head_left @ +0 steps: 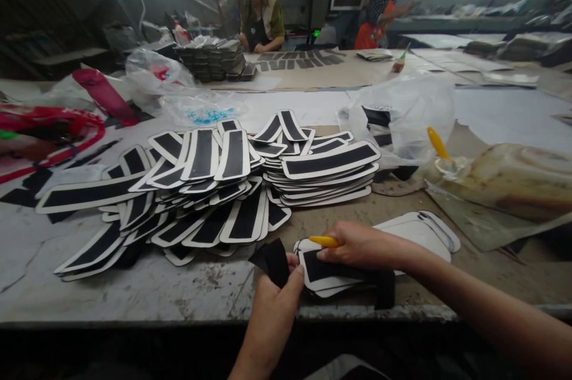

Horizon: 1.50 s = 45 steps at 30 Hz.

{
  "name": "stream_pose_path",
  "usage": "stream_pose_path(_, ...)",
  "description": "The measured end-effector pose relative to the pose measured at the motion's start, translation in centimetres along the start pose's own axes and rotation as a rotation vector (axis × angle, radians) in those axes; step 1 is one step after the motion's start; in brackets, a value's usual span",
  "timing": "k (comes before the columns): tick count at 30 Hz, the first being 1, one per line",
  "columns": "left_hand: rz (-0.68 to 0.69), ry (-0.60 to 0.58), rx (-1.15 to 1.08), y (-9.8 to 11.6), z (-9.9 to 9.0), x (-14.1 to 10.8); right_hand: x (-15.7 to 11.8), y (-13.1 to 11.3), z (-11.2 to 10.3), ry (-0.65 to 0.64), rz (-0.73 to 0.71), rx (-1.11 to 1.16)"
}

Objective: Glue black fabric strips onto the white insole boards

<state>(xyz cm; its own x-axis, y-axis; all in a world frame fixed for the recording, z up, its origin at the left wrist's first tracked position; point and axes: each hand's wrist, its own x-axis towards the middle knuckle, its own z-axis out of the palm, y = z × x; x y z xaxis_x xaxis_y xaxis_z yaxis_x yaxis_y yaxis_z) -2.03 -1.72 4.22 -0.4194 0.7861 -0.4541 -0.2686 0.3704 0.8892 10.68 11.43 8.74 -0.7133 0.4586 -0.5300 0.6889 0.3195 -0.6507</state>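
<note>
My left hand (276, 302) is closed, pinching a black strip (276, 261) beside the near end of a small stack of white-edged panels (324, 289). My right hand (357, 243) is wrapped around a yellow-handled tool (324, 241), whose working end is hidden. Its fingertips press on a black piece (342, 271) lying on the top panel, with one end hanging toward the table edge. Farther right, plain white panels (409, 231) extend from under my right forearm. A large heap of white panels with black centres (201, 189) spreads to the left.
A neater panel stack (330, 159) stands behind my hands. To the right lie a cloudy plastic container (513, 180) and a yellow handle (437, 143). Plastic bags (402, 112) sit behind. Across the tables, one person (261, 16) sits and another person (384, 5) stands.
</note>
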Motion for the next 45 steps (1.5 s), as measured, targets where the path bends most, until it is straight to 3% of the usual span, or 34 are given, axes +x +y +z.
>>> stream_pose_path(12, 0.003, 0.007, 0.062, -0.1, 0.1, 0.3, 0.5, 0.2, 0.0, -0.013, 0.051, -0.107)
stream_pose_path(23, 0.060, 0.141, 0.146, 0.3, 1.3, 0.5, 0.7, 0.5, 0.4, 0.038, 0.021, -0.215)
stream_pose_path(28, 0.058, 0.135, 0.101, -0.4, 1.1, 0.8, -0.7, -0.1, -0.6, 0.032, 0.057, -0.202)
stream_pose_path(32, 0.012, 0.163, 0.072, -0.4, 0.8, 0.7, -4.7, 1.8, -2.4, 0.068, 0.037, -0.228)
stream_pose_path(38, -0.081, 0.209, 0.057, 0.4, 0.2, 0.0, -10.6, 6.5, -4.4, 0.256, 0.162, -0.165)
stream_pose_path(41, -0.100, 0.224, 0.080, 0.6, -0.1, -0.2, -10.9, 7.8, -4.1, 0.321, 0.178, -0.124)
stream_pose_path(45, -0.127, 0.245, 0.091, 0.2, -0.3, -0.3, -9.5, 8.6, -2.9, 0.382, 0.290, -0.254)
